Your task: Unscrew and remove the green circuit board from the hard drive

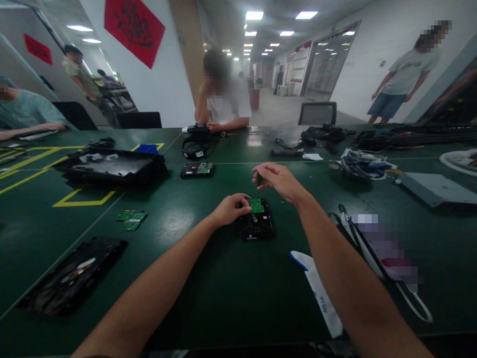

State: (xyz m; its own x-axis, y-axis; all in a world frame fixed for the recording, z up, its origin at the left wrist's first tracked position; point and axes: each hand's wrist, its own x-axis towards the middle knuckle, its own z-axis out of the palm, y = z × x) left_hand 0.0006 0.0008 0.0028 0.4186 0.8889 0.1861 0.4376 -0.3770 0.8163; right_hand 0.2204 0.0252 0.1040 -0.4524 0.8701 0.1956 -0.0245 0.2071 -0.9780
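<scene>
A black hard drive (257, 223) lies on the dark green table (231, 288) in front of me, with a small green circuit board (256, 205) on its far end. My left hand (229, 209) rests on the drive's left far corner, fingers curled and touching the board's edge. Just above and beyond the drive hovers my right hand (278, 180), fingers pinched on a thin dark tool whose tip points down at the board.
Loose green boards (131, 219) and an opened drive (74, 276) lie at left, a black tray (110, 166) behind them. Another drive (197, 169) sits farther back. Cables (363, 164) are at right, a lanyard (380, 258) and white strip (320, 298) nearer. People sit and stand beyond the table.
</scene>
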